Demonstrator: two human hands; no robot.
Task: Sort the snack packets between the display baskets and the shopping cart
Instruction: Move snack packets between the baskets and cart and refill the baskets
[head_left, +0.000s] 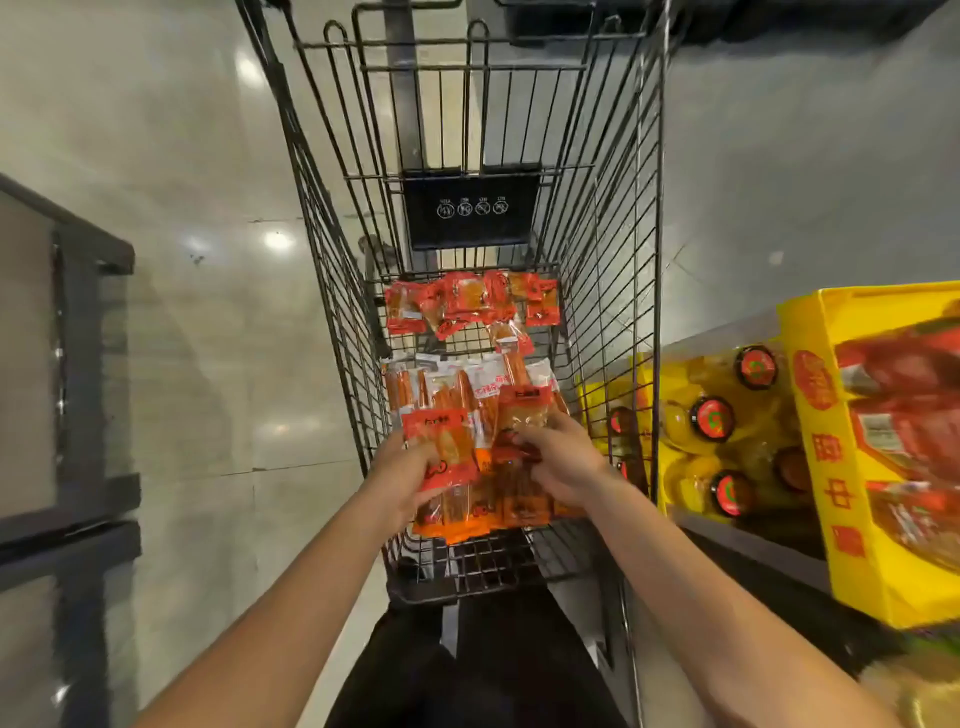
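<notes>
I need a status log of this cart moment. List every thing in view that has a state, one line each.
shopping cart: stationary, holding packets on its floor
left hand: gripping an orange packet
right hand: fingers curled over packets in the near pile
small red packets: lying loose at the cart's far end
long orange packets: lying flat mid-cart
bottles: capped, on the shelf
yellow box: open-topped, filled

Glossy pale tiled floor (208, 364) with ceiling-light glare, dark shelving unit (78, 415) at left.

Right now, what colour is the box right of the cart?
Yellow with red print; the box shows best in the head view.
</notes>
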